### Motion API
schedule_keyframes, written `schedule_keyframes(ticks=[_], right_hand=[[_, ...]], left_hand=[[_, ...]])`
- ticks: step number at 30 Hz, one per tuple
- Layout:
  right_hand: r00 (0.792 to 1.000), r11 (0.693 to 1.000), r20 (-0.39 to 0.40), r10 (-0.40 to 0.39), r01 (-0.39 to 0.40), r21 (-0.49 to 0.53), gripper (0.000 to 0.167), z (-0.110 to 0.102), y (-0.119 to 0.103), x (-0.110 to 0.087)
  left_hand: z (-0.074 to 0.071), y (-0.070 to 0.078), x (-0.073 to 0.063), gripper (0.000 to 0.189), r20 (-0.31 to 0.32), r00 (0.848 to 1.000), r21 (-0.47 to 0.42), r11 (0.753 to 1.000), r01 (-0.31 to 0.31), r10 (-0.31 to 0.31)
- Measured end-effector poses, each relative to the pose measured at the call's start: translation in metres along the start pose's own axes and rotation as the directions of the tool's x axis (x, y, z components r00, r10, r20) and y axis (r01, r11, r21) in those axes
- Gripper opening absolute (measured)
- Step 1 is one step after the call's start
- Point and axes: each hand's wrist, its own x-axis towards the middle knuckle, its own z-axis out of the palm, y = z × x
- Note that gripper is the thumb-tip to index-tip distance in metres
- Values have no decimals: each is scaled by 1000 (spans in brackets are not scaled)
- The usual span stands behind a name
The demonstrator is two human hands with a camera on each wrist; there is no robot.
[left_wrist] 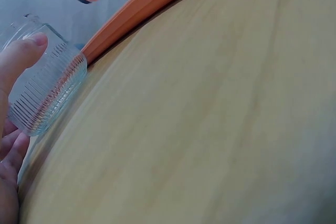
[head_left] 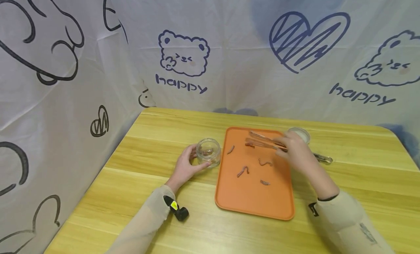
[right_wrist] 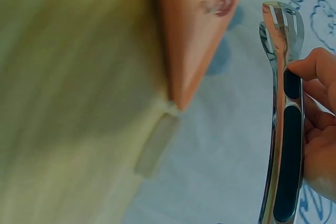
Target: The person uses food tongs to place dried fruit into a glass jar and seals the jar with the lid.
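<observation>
Left hand (head_left: 187, 164) holds a round clear glass jar (head_left: 209, 152) just beside the flat orange tray (head_left: 256, 201); right hand (head_left: 296, 153) grips shiny metal tongs (right_wrist: 289, 161) above it; yellow wooden tabletop (head_left: 367, 184) spreads past its edges

We see bright, even light in the head view, with pale glare on the table (head_left: 200, 232) and motion blur on the right hand (head_left: 296, 152). Both wrist views look dimmer; the right one blurs the tray (right_wrist: 197, 45), while the tongs (right_wrist: 289, 166) look crisper.
</observation>
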Motion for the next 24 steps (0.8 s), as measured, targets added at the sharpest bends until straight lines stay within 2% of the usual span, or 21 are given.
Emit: schedule_keyframes(ticks=[3, 8, 24], right_hand=[[1000, 1000, 10, 22, -22, -4, 29, 5, 9, -6], [1000, 1000, -15, 12, -13, -12, 26, 12, 18, -12], [1000, 1000, -19, 5, -5, -23, 18, 24, 24, -10]], left_hand=[[0, 0, 0, 76, 2, 1000, -7, 1000, -1, 1], [0, 1, -1, 76, 5, 1000, -17, 1000, 3, -3], [-1, 2, -1, 77, 11, 1000, -12, 1000, 16, -16]])
